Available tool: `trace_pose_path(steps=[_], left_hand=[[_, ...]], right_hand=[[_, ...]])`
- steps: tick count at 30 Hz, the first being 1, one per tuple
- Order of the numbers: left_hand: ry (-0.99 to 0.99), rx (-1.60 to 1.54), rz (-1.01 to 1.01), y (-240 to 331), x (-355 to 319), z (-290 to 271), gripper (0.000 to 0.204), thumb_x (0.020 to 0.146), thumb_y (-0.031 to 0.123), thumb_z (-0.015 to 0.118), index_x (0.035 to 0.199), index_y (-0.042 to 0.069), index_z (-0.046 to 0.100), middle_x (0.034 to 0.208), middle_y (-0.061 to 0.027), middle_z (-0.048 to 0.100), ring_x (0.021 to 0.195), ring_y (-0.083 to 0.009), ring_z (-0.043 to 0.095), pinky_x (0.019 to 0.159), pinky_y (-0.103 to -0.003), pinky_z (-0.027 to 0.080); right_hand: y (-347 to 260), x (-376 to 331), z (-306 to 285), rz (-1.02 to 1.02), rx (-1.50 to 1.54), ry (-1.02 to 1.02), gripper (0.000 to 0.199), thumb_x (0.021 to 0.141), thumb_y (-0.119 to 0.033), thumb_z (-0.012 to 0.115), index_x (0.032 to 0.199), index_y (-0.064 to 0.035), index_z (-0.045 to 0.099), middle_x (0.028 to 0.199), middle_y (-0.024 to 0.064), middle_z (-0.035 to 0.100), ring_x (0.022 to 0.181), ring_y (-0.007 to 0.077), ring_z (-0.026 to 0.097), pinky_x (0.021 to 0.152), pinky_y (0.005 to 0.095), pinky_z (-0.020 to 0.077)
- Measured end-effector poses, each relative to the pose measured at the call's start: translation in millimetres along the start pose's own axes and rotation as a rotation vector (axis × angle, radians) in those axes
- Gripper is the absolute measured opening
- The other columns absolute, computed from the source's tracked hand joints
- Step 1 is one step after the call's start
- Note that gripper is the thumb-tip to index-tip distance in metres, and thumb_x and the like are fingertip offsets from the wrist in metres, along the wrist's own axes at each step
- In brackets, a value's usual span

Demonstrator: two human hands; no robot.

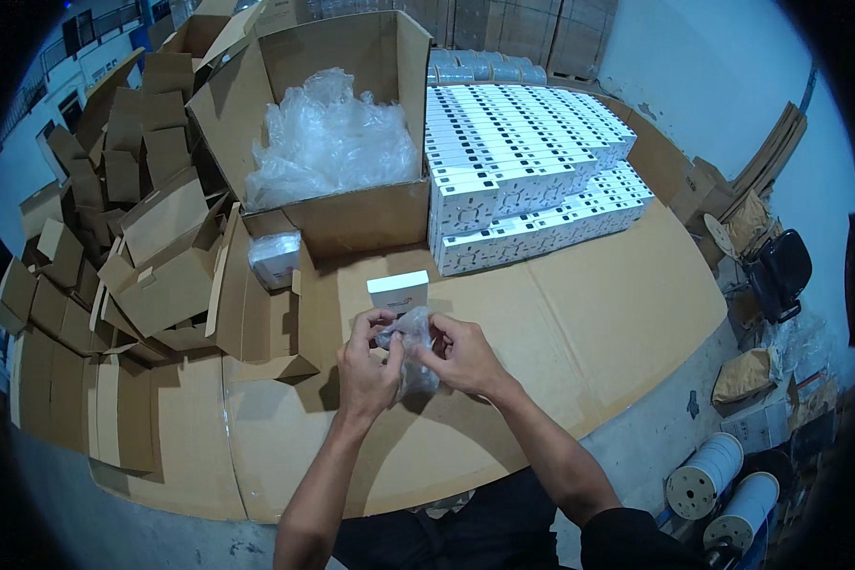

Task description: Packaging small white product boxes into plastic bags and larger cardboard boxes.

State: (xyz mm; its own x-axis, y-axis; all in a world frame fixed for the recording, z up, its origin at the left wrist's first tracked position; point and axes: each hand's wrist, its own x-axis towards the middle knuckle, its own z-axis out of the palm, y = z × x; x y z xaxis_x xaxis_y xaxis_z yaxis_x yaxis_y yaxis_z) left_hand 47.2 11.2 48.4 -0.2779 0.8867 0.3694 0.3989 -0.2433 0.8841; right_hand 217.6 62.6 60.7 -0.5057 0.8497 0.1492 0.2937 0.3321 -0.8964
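Between both hands is a crumpled clear plastic bag (416,372), pinched over the cardboard-covered table (579,332). My left hand (369,366) has its fingers curled on the bag's left side. From the right, my right hand (467,359) grips it with thumb and fingers. Just beyond the left fingertips is a small white box (397,288), its lower part hidden by the hands and bag. Whether the left fingers touch that box, I cannot tell. Left of it, a plastic-wrapped white box (275,258) sits in an open brown carton (261,323).
A big open carton (351,214) full of clear plastic bags (337,138) stands at the back. Right of it are stacked rows of white boxes (532,180). Emptied brown cartons (166,275) pile up at left. White cable spools (708,475) and a black chair (779,275) are on the right.
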Motion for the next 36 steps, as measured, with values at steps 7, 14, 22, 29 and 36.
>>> trace_pose_path(steps=[7,14,22,29,36], left_hand=[[0.035,-0.366,-0.274,-30,-5,-1,0.024,0.092,-0.009,0.056,0.115,-0.003,0.056,0.103,-0.0125,0.069,0.091,-0.0137,0.067,0.081,-0.028,0.056],[0.096,-0.416,-0.231,-37,-3,-1,0.024,0.093,-0.011,0.053,0.116,-0.002,0.055,0.102,-0.0075,0.061,0.096,-0.0116,0.062,0.085,-0.025,0.052],[0.122,-0.433,-0.295,-32,-12,4,0.023,0.096,0.005,0.067,0.115,-0.002,0.057,0.103,-0.0067,0.062,0.091,-0.0112,0.063,0.078,-0.025,0.052],[0.093,-0.308,-0.405,-36,-19,16,0.020,0.103,0.018,0.063,0.102,-0.001,0.067,0.085,-0.0052,0.069,0.075,-0.0106,0.064,0.069,-0.029,0.052],[0.301,-0.106,-0.303,-54,-16,18,0.034,0.108,0.025,0.051,0.096,-0.004,0.063,0.076,-0.0066,0.064,0.068,-0.0139,0.056,0.064,-0.032,0.048]], right_hand=[[37,-5,12,0.139,0.177,0.103,0.014,0.100,-0.003,0.056,0.109,0.0044,0.064,0.086,0.0033,0.066,0.074,0.0071,0.060,0.065,0.0251,0.0503],[47,-14,15,0.207,0.196,0.252,0.019,0.104,-0.009,0.051,0.105,0.0035,0.065,0.078,0.0058,0.066,0.070,0.0101,0.060,0.065,0.0300,0.0508],[37,-21,27,0.122,0.005,0.449,0.020,0.106,-0.012,0.047,0.100,0.0010,0.061,0.069,0.0110,0.064,0.062,0.0180,0.063,0.060,0.0345,0.0496],[25,-21,37,0.047,-0.006,0.321,0.009,0.098,-0.008,0.058,0.097,0.0012,0.057,0.068,0.0114,0.065,0.059,0.0196,0.065,0.058,0.0344,0.0499],[31,-22,29,0.105,-0.028,0.211,0.010,0.086,0.002,0.060,0.096,0.0009,0.058,0.067,0.0107,0.063,0.059,0.0154,0.063,0.057,0.0314,0.0488]])
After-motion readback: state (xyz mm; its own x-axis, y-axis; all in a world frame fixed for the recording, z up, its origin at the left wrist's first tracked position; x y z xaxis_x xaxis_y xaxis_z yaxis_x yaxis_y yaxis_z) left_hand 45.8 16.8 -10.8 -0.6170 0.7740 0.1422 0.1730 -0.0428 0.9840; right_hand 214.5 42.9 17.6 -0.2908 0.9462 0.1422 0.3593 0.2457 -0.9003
